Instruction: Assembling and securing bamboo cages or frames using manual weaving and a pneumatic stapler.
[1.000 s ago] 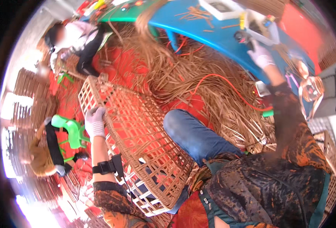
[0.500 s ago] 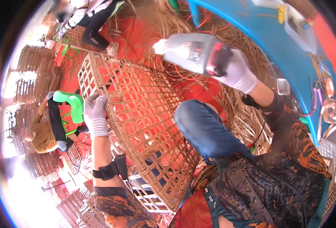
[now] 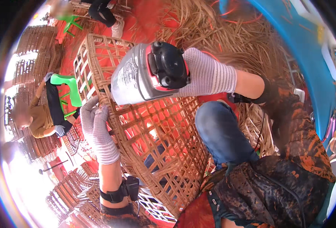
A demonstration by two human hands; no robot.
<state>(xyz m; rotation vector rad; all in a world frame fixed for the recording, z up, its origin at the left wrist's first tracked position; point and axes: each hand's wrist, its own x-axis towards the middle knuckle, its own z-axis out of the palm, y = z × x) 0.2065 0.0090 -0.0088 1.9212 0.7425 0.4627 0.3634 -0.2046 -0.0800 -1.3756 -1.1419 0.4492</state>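
Edge of our brown woven basket (image 3: 136,156) sits in our left grip (image 3: 100,132), denim-clad knee (image 3: 219,127) alongside; right grip (image 3: 206,74) wraps a grey-black power tool (image 3: 139,76); tan strips (image 3: 248,41) hog room toward the blue plastic worktop (image 3: 317,78).

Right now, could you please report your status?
Left hand holding edge of woven basket; right hand gripping grey tool; tool hides part of basket, contact unclear.

R grip (image 3: 204,74) pt. hidden behind tool (image 3: 151,74), blue tbl (image 3: 305,49) cut off @ top
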